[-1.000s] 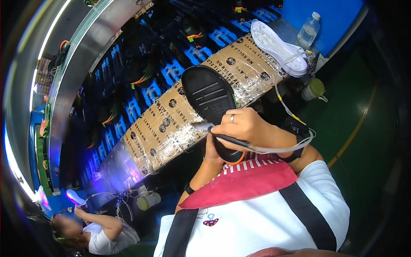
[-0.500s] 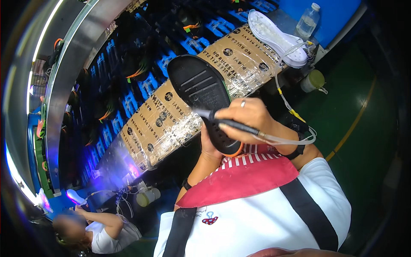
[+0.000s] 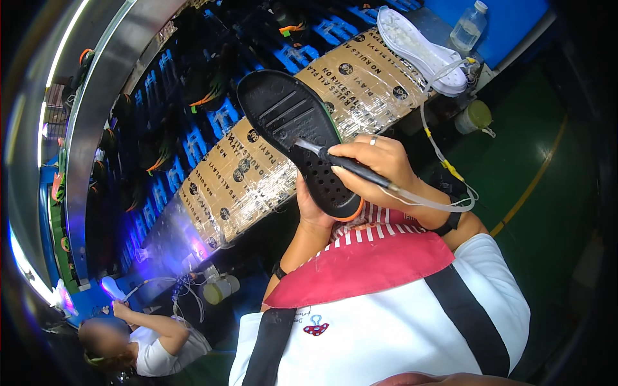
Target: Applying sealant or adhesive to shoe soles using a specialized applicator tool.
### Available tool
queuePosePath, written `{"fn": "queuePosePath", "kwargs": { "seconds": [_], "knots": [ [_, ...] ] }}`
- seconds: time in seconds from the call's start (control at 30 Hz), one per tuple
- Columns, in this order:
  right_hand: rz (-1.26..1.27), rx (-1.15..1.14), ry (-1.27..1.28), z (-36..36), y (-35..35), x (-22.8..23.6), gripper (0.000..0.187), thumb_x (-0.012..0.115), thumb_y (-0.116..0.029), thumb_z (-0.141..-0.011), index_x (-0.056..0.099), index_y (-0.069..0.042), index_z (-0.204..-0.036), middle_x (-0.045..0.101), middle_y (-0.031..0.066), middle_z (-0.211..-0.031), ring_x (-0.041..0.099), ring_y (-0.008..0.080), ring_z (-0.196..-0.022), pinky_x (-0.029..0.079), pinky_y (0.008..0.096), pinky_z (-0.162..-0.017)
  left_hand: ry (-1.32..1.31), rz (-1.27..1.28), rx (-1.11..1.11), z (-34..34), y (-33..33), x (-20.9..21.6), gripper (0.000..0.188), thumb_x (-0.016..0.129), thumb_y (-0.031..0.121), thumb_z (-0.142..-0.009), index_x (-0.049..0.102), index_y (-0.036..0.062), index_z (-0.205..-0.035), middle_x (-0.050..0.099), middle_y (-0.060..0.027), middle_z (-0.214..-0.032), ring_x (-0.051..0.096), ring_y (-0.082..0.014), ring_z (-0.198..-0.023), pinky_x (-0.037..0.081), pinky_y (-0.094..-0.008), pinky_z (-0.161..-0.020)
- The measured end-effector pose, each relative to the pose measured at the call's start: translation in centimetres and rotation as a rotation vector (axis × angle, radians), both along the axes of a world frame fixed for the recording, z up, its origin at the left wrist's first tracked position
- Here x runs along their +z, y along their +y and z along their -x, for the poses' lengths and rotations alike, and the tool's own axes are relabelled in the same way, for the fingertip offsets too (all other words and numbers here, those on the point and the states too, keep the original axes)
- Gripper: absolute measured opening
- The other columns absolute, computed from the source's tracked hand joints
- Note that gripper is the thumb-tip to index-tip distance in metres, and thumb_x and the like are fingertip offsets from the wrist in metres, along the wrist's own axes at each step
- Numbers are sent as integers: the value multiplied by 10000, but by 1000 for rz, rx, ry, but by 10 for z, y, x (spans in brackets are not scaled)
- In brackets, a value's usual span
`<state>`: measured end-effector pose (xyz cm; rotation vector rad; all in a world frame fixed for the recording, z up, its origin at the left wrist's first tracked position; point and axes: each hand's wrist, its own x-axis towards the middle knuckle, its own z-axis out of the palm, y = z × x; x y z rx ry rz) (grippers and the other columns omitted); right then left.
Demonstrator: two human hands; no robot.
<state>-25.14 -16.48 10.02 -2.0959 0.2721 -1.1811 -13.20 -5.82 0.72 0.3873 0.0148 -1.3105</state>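
Note:
A black shoe sole (image 3: 283, 122) with an orange-edged heel is tilted in front of me, its hollow inner face turned up. My left hand (image 3: 310, 204) is closed round its heel end from the left and below; most of those fingers are hidden behind it. In my right hand (image 3: 385, 164) is a black-handled brush (image 3: 354, 168), gripped like a pen. Its pale tip touches the sole's inner face near the middle, just beyond the rows of small holes. A clear tube (image 3: 444, 207) runs from the back end of the handle.
Cardboard under clear film (image 3: 238, 186) covers the bench ahead. A white sole holding pale lumps (image 3: 418, 48) and a clear bottle (image 3: 468, 31) stand far right, with a lidded pot (image 3: 473, 117) below. Beyond are blue racks (image 3: 296, 58) with dark shoes. Another person (image 3: 161, 341) works at lower left.
The black sole has moved slightly up and left. The brush tip has gone from the sole's left edge to its middle. At lower left, the other person's pale piece has risen.

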Motion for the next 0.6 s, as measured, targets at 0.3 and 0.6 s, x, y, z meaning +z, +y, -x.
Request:
{"fn": "queuePosePath", "kwargs": {
  "seconds": [0.3, 0.6],
  "knots": [
    [-172, 264, 18, 5, 11, 2, 232, 716, -56, -691, 654, 3, -907, 599, 118, -695, 596, 254, -602, 450, 314, -542, 119, 139, -116, -11, 1, -2, 697, 445, 609, -834, 492, 48, -1243, 561, -185, -1185, 551, -352, -1079, 435, -462, -959],
    [-274, 459, 43, 7, 20, -14, 228, 730, -64, -688, 665, -6, -899, 640, 127, -727, 630, 233, -607, 477, 278, -566, 36, 172, 5, -16, -16, 8, 728, 475, 600, -803, 482, 19, -1241, 538, -222, -1172, 521, -360, -1076, 465, -455, -901]
  ]
}}
